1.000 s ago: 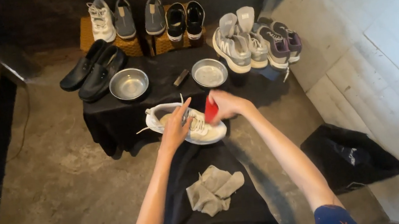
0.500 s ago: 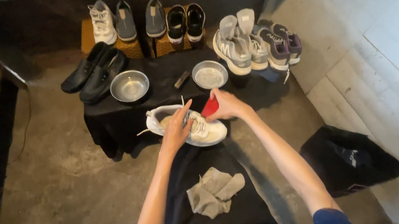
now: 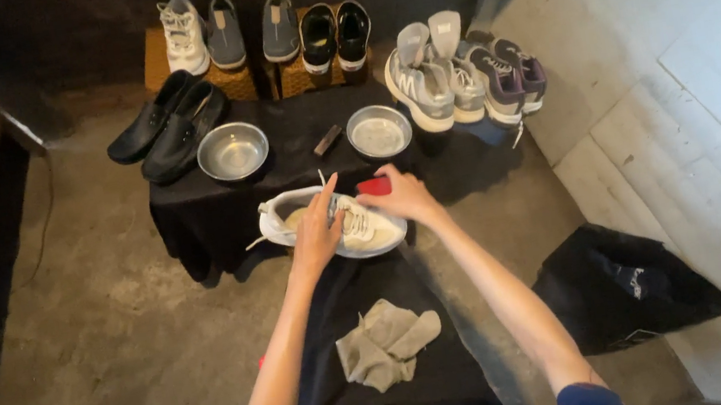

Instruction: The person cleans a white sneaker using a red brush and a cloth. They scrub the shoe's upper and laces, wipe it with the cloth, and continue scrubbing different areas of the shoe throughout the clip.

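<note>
A white sneaker (image 3: pixel 364 238) lies on its side at the near edge of a low table draped in black cloth (image 3: pixel 193 212). My left hand (image 3: pixel 317 227) rests on the shoe's opening and holds it steady. My right hand (image 3: pixel 405 194) grips a small red brush (image 3: pixel 374 186), held flat just above the shoe's laces. A crumpled grey cloth (image 3: pixel 385 343) lies on my dark lap.
Two steel bowls (image 3: pixel 233 151) (image 3: pixel 379 131) and a small dark block (image 3: pixel 328 139) sit on the table. Black loafers (image 3: pixel 170 130), grey sneakers (image 3: pixel 442 78) and more shoes on woven boxes (image 3: pixel 262 33) ring it. A black bag (image 3: pixel 626 287) lies on the floor at right.
My right hand has turned the red brush from upright to flat and drawn it slightly back toward the laces. The left hand and the shoe have barely shifted.
</note>
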